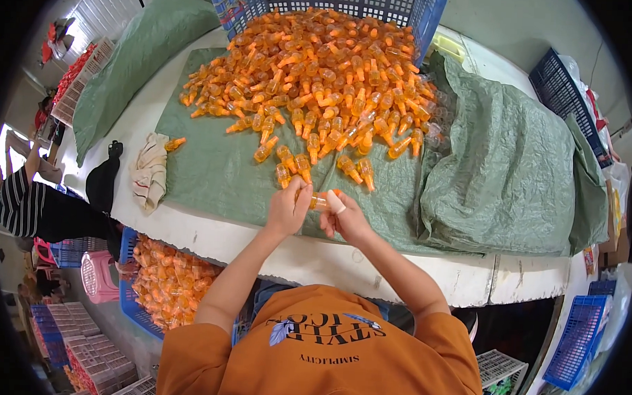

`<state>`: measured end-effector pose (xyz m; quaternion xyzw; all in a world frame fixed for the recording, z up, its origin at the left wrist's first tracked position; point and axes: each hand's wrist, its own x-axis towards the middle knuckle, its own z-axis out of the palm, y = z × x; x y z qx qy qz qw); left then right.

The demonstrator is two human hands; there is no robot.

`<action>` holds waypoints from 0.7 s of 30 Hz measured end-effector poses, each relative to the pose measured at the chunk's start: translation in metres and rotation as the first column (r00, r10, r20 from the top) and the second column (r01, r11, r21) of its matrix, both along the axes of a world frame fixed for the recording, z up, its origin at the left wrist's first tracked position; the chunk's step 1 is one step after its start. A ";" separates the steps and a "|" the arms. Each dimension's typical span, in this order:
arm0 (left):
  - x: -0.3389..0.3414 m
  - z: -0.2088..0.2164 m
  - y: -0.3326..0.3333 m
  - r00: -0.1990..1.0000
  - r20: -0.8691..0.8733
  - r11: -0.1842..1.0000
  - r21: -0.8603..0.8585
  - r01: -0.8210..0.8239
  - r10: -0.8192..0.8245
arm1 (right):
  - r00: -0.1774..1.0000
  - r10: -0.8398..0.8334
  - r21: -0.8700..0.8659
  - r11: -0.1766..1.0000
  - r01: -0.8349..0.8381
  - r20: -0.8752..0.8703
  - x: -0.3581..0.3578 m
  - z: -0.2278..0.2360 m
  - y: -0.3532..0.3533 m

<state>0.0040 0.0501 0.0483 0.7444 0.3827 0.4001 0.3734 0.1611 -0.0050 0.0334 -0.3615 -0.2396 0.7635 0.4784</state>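
Between my two hands, near the table's front edge, lies a small clear bottle [318, 202] with amber contents and an orange tip. My left hand [288, 209] is closed around its left end. My right hand [347, 221] pinches the other end, and a white wrap [335, 201] covers its thumb. Just beyond my fingers, several similar small bottles [349, 168] lie loose on the green sheet [212, 173]. Farther back, a large heap of these orange-tipped bottles [320, 72] spills toward me.
Behind the heap stands a blue crate [428, 27]. A crumpled green sheet [498, 162] lies on the right, a cream cloth [150, 172] on the left. Below the table's left edge, a blue basket [127, 288] holds orange-tipped bottles. A pink stool [99, 277] and a person in striped clothing [20, 208] are at far left.
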 end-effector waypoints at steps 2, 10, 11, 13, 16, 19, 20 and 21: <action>-0.006 0.013 0.009 0.989 -0.147 0.969 0.240 0.053 -0.017 | 0.998 0.062 -0.015 0.998 -0.062 0.003 0.006 0.015 0.009; -0.003 0.031 0.024 0.963 0.218 0.664 -0.745 0.059 0.159 | 0.540 -0.524 0.717 0.655 -0.238 0.658 -0.009 0.025 0.024; -0.002 0.032 0.024 0.962 0.219 0.662 -0.747 0.056 0.166 | 0.451 -0.572 0.717 0.635 -0.286 0.686 -0.008 0.026 0.023; 0.005 0.034 0.022 0.959 0.213 0.657 -0.753 0.039 0.187 | 0.357 -0.615 0.711 0.617 -0.337 0.703 -0.009 0.026 0.024; 0.008 0.031 0.024 0.971 0.176 0.684 -0.729 0.020 0.160 | 0.104 -0.845 0.727 0.382 -0.571 0.525 -0.004 0.025 0.027; 0.009 0.023 0.025 0.990 0.097 0.743 -0.669 -0.013 0.104 | 0.327 -0.653 0.730 0.592 -0.342 0.683 -0.006 0.016 0.018; 0.009 0.017 0.022 0.994 0.043 0.868 -0.492 -0.070 0.104 | 0.454 -0.542 0.681 0.694 -0.234 0.708 -0.007 0.013 0.014; 0.009 0.014 0.020 0.993 -0.009 0.951 -0.287 -0.117 0.119 | 0.452 -0.543 0.682 0.693 -0.234 0.708 -0.010 0.013 0.011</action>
